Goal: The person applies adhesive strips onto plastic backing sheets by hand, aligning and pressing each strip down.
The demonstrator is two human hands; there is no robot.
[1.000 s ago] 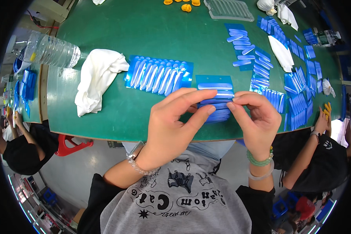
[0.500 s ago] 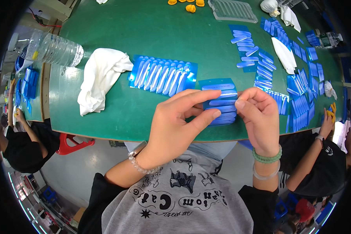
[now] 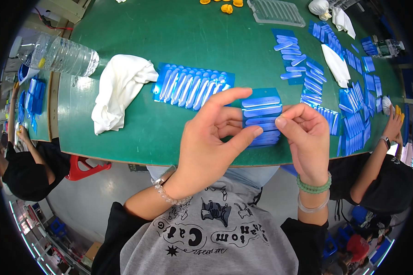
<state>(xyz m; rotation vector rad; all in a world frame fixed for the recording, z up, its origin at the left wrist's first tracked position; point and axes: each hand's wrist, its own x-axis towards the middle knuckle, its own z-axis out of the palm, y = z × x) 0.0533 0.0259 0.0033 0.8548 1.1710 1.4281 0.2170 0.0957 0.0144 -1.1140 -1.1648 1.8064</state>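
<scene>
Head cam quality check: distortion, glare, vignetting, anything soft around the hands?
Head view: strong fisheye, the green table edge bows and black vignette fills the corners. Light is even and overhead, with soft glare on the clear bottle and the blue blister strip. Left hand and right hand are sharp, no motion blur; detail smears toward the rim, where the seated people look stretched.

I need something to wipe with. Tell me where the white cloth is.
In the head view the white cloth lies crumpled on the green table, to the person's left, between the clear plastic bottle and the long blue blister sheet.
</scene>
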